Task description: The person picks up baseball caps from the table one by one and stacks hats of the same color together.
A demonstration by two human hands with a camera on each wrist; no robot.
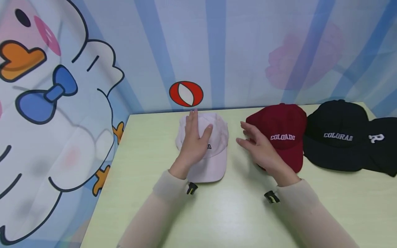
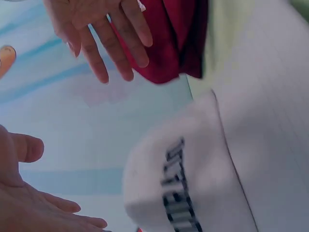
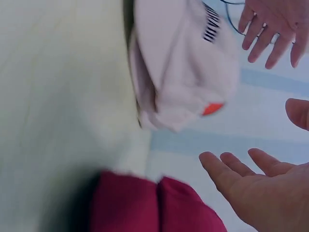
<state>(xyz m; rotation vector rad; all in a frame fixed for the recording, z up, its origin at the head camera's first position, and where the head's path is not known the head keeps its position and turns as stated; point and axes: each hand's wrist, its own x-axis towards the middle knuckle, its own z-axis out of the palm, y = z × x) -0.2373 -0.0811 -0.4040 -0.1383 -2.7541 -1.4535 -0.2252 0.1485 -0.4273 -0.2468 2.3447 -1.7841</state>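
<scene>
A pale pinkish-white baseball cap (image 1: pixel 211 168) lies on the table with its brim toward me and dark lettering on its front. My left hand (image 1: pixel 195 143) is above this cap, fingers straight and thumb spread; in the left wrist view the hand (image 2: pixel 38 193) appears apart from the cap (image 2: pixel 188 169). To the right, my right hand (image 1: pixel 260 148) is beside a dark red cap (image 1: pixel 282 127) lettered COLORADO, partly covering its left side. Its fingers are slightly bent with nothing between them, and in the right wrist view the hand (image 3: pixel 265 188) hovers over the red cap (image 3: pixel 145 203).
Right of the red cap lies a black cap (image 1: pixel 338 120) with white lettering, overlapping another black cap (image 1: pixel 384 151) marked R at the table's right side. The pale yellow table (image 1: pixel 139 165) meets a printed cloth backdrop (image 1: pixel 186 41); a cartoon bird is printed on its left.
</scene>
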